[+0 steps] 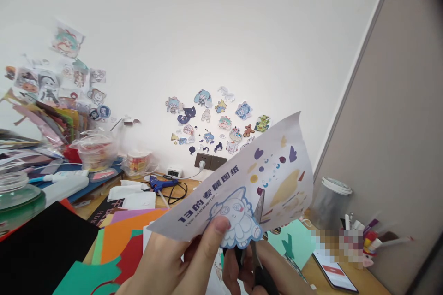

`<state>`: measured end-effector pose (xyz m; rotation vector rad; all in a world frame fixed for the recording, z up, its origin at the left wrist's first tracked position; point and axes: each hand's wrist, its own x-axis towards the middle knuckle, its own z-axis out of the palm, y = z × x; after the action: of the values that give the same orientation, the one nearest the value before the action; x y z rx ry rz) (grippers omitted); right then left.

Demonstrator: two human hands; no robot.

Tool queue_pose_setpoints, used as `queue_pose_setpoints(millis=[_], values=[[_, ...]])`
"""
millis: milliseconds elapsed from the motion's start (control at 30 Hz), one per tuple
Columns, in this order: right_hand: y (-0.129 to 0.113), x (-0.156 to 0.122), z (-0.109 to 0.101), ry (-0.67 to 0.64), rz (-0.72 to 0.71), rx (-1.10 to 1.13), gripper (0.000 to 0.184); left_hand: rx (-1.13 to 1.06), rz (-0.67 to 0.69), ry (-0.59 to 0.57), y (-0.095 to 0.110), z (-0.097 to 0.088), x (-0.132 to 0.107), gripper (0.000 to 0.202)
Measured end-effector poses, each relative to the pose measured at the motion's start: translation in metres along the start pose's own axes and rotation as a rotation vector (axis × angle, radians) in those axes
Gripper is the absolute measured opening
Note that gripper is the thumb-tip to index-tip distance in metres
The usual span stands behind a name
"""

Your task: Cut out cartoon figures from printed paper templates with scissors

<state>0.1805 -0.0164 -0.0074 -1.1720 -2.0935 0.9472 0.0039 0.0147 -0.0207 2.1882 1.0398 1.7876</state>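
Head view: a thin white printed paper sheet (249, 179), bearing a pale blue cartoon creature, coloured spots and dark blue lettering, is held up in the air above the desk, low and central in the frame, its top corner curling over. The left hand (173, 258) is closed on its lower edge, with the thumb pressed flat on the printed face beside the creature and the fingers behind. The right hand (249, 272) is wrapped around the black handles of metal-bladed scissors (259, 207), whose pointed blade stands against the sheet just right of the creature. I judge the sheet light, limp and easily creased or torn; it wants a pinch close to the blade so it does not flop. Below lie flat matt coloured card sheets (121, 239) in orange, red, green and purple, and a black sheet (38, 244). Farther back are a blue glue gun (161, 184) with a black cord, a glass jar (15, 189) and a silvery cup with a white lid (330, 203). Glossy cartoon stickers (214, 124) dot the white wall.
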Motion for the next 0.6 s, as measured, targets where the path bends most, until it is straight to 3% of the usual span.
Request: queue_pose_setpoints(millis=[200, 433, 600], values=[[-0.009, 0.005, -0.007, -0.106, -0.02, 0.058, 0.058, -0.104, 0.1, 0.052, 0.01, -0.002, 0.011, 0.012], [-0.017, 0.0, -0.008, -0.069, 0.171, 0.02, 0.019, -0.126, 0.085, 0.056, 0.012, -0.006, 0.009, 0.014], [-0.015, 0.001, -0.01, -0.116, 0.131, 0.047, 0.033, -0.037, 0.158, 0.032, 0.008, -0.005, 0.013, 0.019]])
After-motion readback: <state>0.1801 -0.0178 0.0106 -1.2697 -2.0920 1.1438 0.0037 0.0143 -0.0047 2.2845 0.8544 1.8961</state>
